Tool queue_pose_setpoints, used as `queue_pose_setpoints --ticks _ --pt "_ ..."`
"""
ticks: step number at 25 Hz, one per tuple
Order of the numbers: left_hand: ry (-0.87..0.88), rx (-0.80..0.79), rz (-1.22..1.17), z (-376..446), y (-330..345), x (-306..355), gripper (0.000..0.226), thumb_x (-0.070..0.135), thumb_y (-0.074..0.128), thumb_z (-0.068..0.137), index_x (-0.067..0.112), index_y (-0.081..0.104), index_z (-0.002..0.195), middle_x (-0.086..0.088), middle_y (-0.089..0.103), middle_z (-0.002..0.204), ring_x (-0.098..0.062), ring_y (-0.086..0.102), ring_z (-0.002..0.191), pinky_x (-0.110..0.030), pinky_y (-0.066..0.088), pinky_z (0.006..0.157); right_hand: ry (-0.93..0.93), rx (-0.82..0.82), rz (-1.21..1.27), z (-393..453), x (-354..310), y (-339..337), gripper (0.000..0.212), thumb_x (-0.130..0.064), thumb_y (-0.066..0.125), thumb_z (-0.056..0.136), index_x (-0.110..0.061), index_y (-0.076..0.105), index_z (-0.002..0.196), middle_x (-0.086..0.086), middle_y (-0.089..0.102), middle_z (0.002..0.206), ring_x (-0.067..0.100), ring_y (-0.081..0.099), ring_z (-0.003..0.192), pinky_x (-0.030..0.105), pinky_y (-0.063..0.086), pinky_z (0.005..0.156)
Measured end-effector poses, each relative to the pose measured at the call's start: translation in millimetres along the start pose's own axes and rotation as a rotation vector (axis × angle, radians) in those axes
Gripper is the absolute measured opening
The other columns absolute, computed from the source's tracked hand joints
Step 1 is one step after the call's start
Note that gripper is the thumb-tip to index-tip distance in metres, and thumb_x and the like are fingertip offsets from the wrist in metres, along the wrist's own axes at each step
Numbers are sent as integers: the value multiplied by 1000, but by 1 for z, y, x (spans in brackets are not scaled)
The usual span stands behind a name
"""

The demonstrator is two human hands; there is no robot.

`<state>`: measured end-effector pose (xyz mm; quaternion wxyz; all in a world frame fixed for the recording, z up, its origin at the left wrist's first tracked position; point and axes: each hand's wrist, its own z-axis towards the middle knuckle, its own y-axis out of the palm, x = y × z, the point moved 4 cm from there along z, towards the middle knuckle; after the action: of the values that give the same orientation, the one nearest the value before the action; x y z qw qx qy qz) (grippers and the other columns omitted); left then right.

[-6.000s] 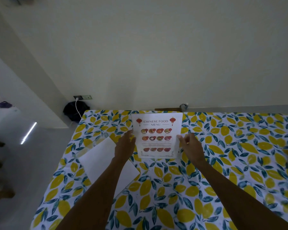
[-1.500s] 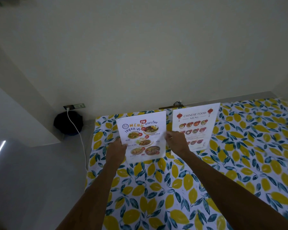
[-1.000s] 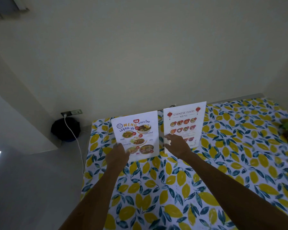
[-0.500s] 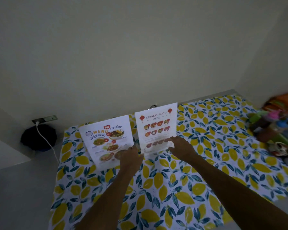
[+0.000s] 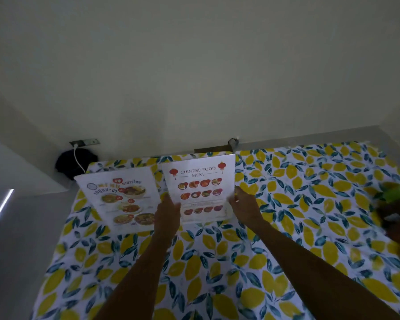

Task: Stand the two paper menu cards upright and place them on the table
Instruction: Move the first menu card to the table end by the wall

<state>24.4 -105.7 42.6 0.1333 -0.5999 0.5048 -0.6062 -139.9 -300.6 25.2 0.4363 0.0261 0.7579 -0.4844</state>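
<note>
Two paper menu cards stand upright side by side at the far side of the table [image 5: 217,262], which wears a lemon-print cloth. The Thai menu card [image 5: 120,199] stands on its own at the left, untouched. The Chinese food menu card [image 5: 200,188] is held between both hands: my left hand [image 5: 168,214] grips its lower left edge and my right hand [image 5: 244,204] grips its right edge. Its bottom edge rests on the cloth.
A dark round object [image 5: 75,165] with a white cable plugged into a wall socket [image 5: 84,142] sits beyond the table's far left corner. Blurred green and dark items [image 5: 397,204] lie at the right edge. The wall rises just behind the cards.
My left hand has left the Thai card and moved to the Chinese card's left edge. My right hand shifted from its bottom to its right edge. The view swung back left.
</note>
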Motion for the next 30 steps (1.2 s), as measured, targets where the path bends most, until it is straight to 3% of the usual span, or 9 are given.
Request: queue_pose_setpoints --ticks 2,6,11,15,20,27,30 --pt "4 17 -20 1 3 -1 38 36 58 91 12 46 117 -21 67 103 -40 67 87 -51 58 75 -33 -10 21 2 4 -5 20 -26 58 92 -7 58 99 14 71 89 31 67 79 38 55 65" --pt "39 49 -5 -8 -3 20 41 36 57 91 13 48 124 -16 66 113 -37 65 96 -51 56 80 -76 -24 40 4 6 -23 17 -25 59 93 -10 52 87 12 69 87 30 65 77 37 51 62" --pt "194 39 -57 -22 1 67 35 25 62 90 8 54 119 -15 71 107 -29 70 87 -39 58 70 -79 74 8 -6 17 -76 20 -26 59 93 -7 57 99 14 71 93 31 68 85 40 56 68" --pt "307 -30 -160 -32 19 120 30 19 66 87 8 59 114 -11 73 104 -24 71 84 -40 59 70 -57 180 -31 -16 39 -133 23 -27 59 92 -7 58 103 16 72 96 33 68 88 42 57 71" --pt "449 -88 -167 -47 61 211 27 18 67 87 10 61 113 -8 74 108 -25 71 91 -28 50 68 2 299 -98 -20 86 -224 21 -28 59 92 -8 57 98 16 72 94 33 69 88 40 56 71" --pt "575 -110 -183 -54 153 362 24 20 69 86 9 63 107 -10 73 108 -26 70 96 -33 55 75 62 439 -182 32 181 -365 22 -26 60 91 -5 59 97 17 72 95 37 67 88 34 47 70" --pt "565 -95 -177 -53 202 431 19 20 66 88 7 59 101 -8 70 92 -24 68 83 -26 50 66 67 423 -181 80 236 -421 23 -28 61 90 -7 59 99 18 73 97 39 67 90 41 55 78"
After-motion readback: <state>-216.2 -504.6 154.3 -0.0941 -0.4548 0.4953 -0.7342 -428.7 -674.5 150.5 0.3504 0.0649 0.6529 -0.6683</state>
